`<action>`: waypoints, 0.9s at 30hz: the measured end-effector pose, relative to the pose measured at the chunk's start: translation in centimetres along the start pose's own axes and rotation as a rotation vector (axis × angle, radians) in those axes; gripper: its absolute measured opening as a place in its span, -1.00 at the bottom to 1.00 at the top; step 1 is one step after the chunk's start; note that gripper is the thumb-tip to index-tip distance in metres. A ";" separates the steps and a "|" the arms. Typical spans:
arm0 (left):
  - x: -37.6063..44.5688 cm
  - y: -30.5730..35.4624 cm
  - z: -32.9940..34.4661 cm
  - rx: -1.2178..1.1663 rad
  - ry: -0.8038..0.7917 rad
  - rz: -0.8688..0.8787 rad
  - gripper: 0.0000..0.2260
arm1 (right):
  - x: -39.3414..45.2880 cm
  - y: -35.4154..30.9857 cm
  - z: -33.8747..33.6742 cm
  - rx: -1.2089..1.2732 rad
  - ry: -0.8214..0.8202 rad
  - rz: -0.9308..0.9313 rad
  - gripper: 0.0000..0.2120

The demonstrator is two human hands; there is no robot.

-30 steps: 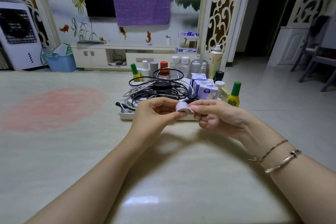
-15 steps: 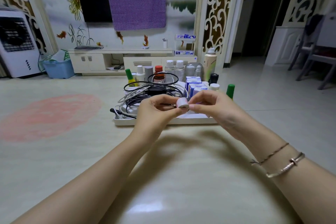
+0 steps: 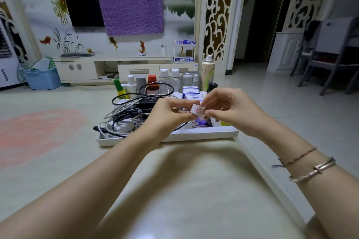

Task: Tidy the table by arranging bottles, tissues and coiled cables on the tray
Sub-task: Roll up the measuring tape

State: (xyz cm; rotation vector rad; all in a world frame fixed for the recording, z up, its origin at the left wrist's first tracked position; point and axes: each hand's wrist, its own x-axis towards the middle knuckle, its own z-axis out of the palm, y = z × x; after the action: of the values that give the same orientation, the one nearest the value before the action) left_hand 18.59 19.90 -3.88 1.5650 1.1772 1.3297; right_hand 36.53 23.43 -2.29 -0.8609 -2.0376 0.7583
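Centre of the frame: left hand [image 3: 165, 116] and right hand [image 3: 229, 108] meeting fingertip to fingertip, both pinching one small white label [image 3: 197, 110] printed with a pink "45", held up just above the near edge of the white tray [image 3: 194, 135]. Left thumb and forefinger curled onto the label's left side, right thumb and forefinger onto its right side and top. Two bracelets [image 3: 310, 169] round the right wrist, lower right of the frame. Directly behind the hands, on the tray's left half, a loose heap of black and white cables [image 3: 124, 116], one plug end poking over the left rim. On the tray's right half, mostly hidden by the hands, blue-and-white tissue packs [image 3: 190, 91]. Along the tray's far edge, a row of bottles [image 3: 151, 83]: green-capped yellow, white, grey, red-capped, two clear with white caps, and a tall spray bottle [image 3: 208, 72] at the right end. Tray resting on the pale table [image 3: 194, 190] filling the lower frame.
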 end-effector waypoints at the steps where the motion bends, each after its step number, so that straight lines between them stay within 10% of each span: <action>1: 0.4 -0.3 0.2 -0.005 0.000 -0.007 -0.68 | 0.1 0.2 -0.1 -0.045 0.002 -0.009 -0.83; 27: 3.1 -3.8 0.9 0.081 0.052 0.072 -0.71 | 0.8 3.1 0.4 -0.341 -0.063 -0.057 -0.83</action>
State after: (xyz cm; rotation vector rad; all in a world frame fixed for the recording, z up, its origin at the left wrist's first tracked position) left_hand 18.94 24.01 -6.70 1.6533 1.2309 1.3925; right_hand 36.77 25.78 -4.46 -0.9711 -2.2769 0.4155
